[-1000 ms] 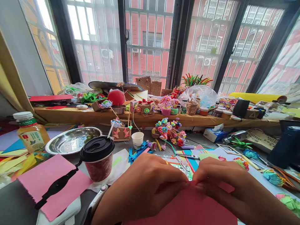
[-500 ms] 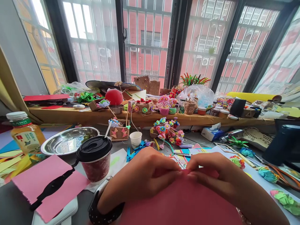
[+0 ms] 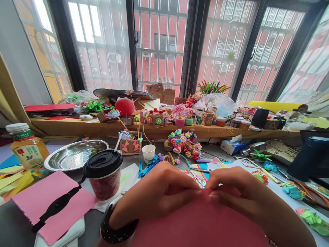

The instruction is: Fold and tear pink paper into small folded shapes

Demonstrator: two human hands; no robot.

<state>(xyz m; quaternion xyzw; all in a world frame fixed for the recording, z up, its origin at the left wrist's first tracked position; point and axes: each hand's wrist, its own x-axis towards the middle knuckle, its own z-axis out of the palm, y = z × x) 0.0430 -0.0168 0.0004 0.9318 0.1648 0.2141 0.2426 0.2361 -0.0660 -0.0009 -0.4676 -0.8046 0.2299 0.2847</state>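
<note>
A sheet of pink paper point(image 3: 197, 223) hangs upright close to the camera, its lower part cut off by the frame. My left hand point(image 3: 169, 190) pinches its top edge between thumb and forefinger. Just beside it, my right hand point(image 3: 233, 192) pinches the same edge, the fingertips of both hands nearly touching. A small fold of paper shows between them. Behind my hands lie scissors point(image 3: 198, 178) and blue paper strips point(image 3: 149, 166).
Left: a lidded coffee cup point(image 3: 104, 181), a metal plate point(image 3: 58, 161), a juice bottle point(image 3: 30, 149) and another pink sheet point(image 3: 38, 192). Behind: a paper cup point(image 3: 148, 153) and flower crafts point(image 3: 180, 140). Right: crumpled paper pieces point(image 3: 293, 190) and a dark tumbler point(image 3: 308, 159).
Both hands have shifted very slightly to the right while keeping their pinch on the pink paper. My left wrist with its dotted band has turned a little.
</note>
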